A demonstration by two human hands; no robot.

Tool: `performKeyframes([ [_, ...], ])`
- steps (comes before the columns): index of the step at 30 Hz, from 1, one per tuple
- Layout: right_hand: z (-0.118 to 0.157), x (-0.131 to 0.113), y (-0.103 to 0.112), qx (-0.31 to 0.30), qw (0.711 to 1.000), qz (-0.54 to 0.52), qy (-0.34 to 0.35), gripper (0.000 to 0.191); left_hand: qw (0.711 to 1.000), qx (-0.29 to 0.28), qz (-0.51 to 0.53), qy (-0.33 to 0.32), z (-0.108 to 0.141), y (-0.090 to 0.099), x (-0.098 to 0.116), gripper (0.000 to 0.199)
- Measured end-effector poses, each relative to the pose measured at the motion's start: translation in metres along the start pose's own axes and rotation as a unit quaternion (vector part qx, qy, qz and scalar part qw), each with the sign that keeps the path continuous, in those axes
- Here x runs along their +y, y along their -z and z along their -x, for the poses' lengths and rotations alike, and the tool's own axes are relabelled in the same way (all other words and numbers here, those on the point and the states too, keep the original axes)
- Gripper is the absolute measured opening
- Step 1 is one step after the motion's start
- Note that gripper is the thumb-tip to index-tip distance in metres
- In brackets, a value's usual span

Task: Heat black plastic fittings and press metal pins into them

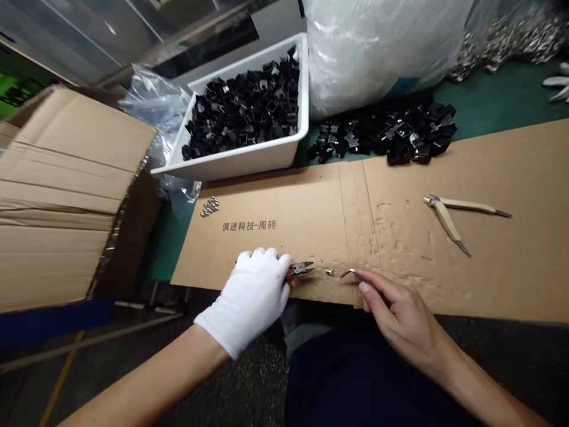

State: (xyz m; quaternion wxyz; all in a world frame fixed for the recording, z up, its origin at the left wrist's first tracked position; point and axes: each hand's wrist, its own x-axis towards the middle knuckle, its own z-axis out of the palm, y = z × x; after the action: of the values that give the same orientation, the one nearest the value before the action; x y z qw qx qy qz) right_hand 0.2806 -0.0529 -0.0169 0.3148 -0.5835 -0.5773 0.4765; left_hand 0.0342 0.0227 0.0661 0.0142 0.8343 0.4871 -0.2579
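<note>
My left hand, in a white glove, is closed around pliers with red handles, their jaws pointing right just above the cardboard sheet. Bare, my right hand pinches a thin dark tool with a bent tip, which looks like tweezers. Between the pliers' jaws and that bent tip lies a small metal piece on the cardboard, apart from both. The fingers partly hide the pliers' handles and most of the bent tool.
A white bin of black parts stands behind the cardboard. More black parts are piled right of it, before a large plastic bag. Cream-handled pliers lie at right, small metal pieces at left. A cardboard box stands far left.
</note>
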Motion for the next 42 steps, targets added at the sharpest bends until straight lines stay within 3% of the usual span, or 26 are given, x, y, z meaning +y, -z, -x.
performKeyframes([
  [6,0.002,-0.002,-0.026,0.027,0.997,-0.008,-0.065,0.038,1.0,-0.001,-0.009,-0.006,0.0,-0.014,0.011,0.014],
  [18,-0.009,-0.014,-0.04,0.034,0.993,0.009,-0.111,0.036,0.999,0.038,0.01,-0.024,-0.004,-0.022,0.022,0.014],
  [30,-0.029,-0.017,-0.044,-0.001,0.991,-0.037,-0.128,0.034,0.998,0.057,0.036,0.007,0.001,-0.032,0.014,0.014],
  [42,-0.037,-0.025,-0.05,0.001,0.994,-0.033,-0.105,0.036,0.994,0.016,0.106,0.01,-0.003,-0.046,0.0,0.018],
])
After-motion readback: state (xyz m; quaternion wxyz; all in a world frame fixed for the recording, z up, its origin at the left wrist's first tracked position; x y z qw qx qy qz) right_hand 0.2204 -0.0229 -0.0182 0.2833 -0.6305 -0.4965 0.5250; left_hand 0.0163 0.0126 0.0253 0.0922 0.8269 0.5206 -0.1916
